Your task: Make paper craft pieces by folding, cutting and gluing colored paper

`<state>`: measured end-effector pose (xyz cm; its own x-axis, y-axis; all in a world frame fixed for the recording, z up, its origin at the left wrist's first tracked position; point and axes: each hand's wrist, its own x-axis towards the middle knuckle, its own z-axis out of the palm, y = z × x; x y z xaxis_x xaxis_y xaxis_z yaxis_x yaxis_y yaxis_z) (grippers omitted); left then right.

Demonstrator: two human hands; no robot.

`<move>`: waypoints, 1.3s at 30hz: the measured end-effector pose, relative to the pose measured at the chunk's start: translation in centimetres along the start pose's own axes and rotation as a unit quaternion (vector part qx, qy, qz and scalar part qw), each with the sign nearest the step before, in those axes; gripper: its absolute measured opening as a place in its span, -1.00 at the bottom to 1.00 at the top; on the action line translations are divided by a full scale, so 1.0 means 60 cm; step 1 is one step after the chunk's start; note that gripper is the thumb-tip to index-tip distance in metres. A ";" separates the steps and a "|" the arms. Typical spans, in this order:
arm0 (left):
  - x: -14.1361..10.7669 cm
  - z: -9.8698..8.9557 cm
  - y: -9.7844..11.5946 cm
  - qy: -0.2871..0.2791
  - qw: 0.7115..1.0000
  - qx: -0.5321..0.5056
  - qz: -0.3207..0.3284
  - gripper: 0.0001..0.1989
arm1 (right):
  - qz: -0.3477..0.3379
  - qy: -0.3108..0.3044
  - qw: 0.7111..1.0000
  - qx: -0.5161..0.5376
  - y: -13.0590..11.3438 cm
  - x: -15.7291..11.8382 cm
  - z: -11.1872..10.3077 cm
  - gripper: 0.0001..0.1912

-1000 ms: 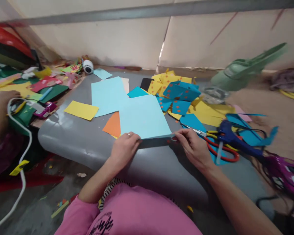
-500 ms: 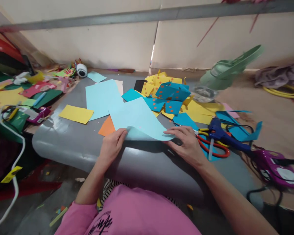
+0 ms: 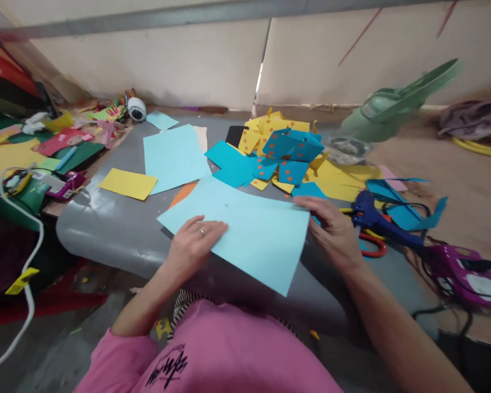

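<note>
A light blue sheet of paper (image 3: 253,229) lies slanted over the near part of the grey table cover, with one corner hanging past the front edge toward me. My left hand (image 3: 196,245), with a ring on one finger, grips the sheet's near left edge, fingers on top and thumb not visible. At the right edge, my right hand (image 3: 333,229) pinches the paper between thumb and fingers. Another light blue sheet (image 3: 174,158) lies flat behind it. An orange piece of paper (image 3: 183,194) peeks out from under the held sheet.
A yellow paper rectangle (image 3: 128,184) lies left. Spotted yellow and blue paper shapes (image 3: 288,147) are heaped at the back. To the right are a blue glue gun (image 3: 376,215), red-handled scissors (image 3: 374,245), a purple device (image 3: 458,273) and a green fan-like object (image 3: 376,114).
The sheet has turned and slid toward me and right, its curled near edge now flattened. My left hand shifted onto its top, and my right hand moved to its right edge.
</note>
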<state>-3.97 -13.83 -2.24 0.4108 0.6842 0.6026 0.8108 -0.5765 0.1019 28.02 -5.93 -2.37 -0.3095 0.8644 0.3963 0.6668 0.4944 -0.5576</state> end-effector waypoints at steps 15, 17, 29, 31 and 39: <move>-0.005 -0.068 -0.071 0.111 0.947 0.135 -0.270 -0.68 | -0.153 -0.293 0.938 -0.106 -0.021 -0.018 0.076 -0.05; -0.009 -0.065 -0.069 0.112 0.955 0.130 -0.243 -0.68 | -0.092 -0.260 0.949 -0.151 0.010 -0.009 0.065 -0.05; -0.012 -0.038 -0.063 0.086 0.977 0.078 -0.181 -0.58 | -0.141 -0.299 0.935 -0.128 -0.027 -0.038 0.057 -0.08; -0.016 -0.034 -0.062 0.078 0.981 0.078 -0.161 -0.56 | -0.079 -0.244 0.952 -0.168 -0.011 -0.034 0.050 -0.08; -0.039 0.009 -0.048 -0.044 0.999 -0.010 0.024 -0.42 | -0.084 -0.028 0.976 -0.201 -0.027 -0.024 0.007 -0.40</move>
<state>-7.07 -13.54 -4.39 0.4844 0.6924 0.5347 0.7813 -0.6174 0.0918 27.10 -7.94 -2.33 -0.4669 0.7828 0.4113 0.8113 0.5642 -0.1529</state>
